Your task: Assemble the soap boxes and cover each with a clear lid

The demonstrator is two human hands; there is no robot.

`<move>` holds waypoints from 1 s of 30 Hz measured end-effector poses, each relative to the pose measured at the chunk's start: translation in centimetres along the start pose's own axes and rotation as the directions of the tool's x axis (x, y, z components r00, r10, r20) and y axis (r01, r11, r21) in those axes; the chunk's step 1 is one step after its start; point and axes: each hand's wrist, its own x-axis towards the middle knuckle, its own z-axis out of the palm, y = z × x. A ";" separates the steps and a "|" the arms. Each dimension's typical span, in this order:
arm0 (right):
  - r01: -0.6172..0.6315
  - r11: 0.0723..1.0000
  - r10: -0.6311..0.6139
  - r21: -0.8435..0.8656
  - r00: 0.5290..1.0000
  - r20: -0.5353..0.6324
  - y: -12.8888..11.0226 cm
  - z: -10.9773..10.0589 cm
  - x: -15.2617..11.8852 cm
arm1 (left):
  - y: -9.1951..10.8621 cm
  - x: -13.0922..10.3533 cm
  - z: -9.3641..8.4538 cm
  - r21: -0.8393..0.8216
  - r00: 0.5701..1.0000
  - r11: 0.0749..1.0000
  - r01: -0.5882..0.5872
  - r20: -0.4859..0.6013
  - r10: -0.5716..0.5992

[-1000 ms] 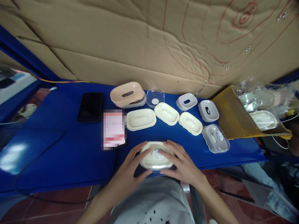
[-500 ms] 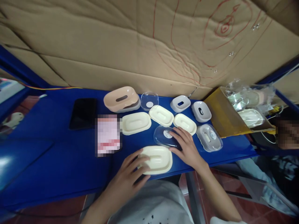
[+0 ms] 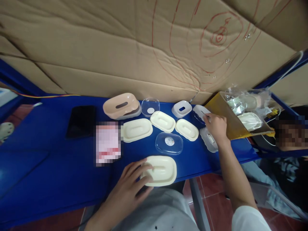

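A cream oval tray with a raised middle lies near the table's front edge. My left hand grips its left end, fingers over the rim. At the right, my right hand pinches the edge of a small light-grey slotted piece, which looks tilted up; the fingers hide part of it. Below that hand is a grey slotted box with a clear cover, partly hidden. A clear lid with a round sticker rests on the table just beyond the cream tray.
Several cream trays lie mid-table. Behind them are a peach slotted box, a clear lid and a grey slotted piece. A black phone-like slab is left. A cardboard box of bagged items stands right; a person sits beyond.
My right hand has left the clear lid and moved right and away to the small grey slotted piece, which it now pinches. My left hand stays on the cream tray.
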 end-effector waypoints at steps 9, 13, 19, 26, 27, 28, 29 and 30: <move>0.509 0.656 -0.484 0.558 0.850 -0.207 -8.6 -4.4 -14.5 | -0.2 -1.5 0.2 -0.196 0.972 0.958 0.209 -0.070 -0.226; 0.549 0.524 -0.555 0.651 0.800 -0.228 -11.6 -3.3 -18.6 | -0.2 -1.3 0.1 -0.181 0.979 0.966 0.187 -0.044 -0.198; 0.560 0.566 -0.559 0.605 0.800 -0.218 -12.4 -2.3 -19.8 | 0.1 -0.2 -0.4 -0.075 0.998 0.995 0.062 -0.002 -0.062; 0.620 0.561 -0.601 0.548 0.761 -0.244 -12.4 -1.7 -20.7 | 0.1 -0.2 -0.3 0.031 1.000 0.999 -0.020 -0.018 0.021; 0.625 0.551 -0.609 0.554 0.754 -0.245 -12.1 -1.6 -20.6 | 0.1 -0.2 -0.2 0.048 0.999 0.998 -0.028 -0.014 0.029; 0.626 0.540 -0.615 0.562 0.750 -0.245 -11.8 -1.4 -20.3 | 0.1 -0.2 -0.1 0.059 0.999 0.998 -0.034 -0.010 0.034; 0.620 0.537 -0.613 0.572 0.753 -0.241 -11.3 -1.2 -19.9 | 0.1 -0.2 -0.1 0.062 0.999 0.997 -0.035 -0.007 0.036; 0.600 0.547 -0.598 0.584 0.768 -0.229 -10.7 -1.0 -19.2 | 0.2 -0.1 -0.1 0.060 0.999 0.998 -0.035 -0.009 0.035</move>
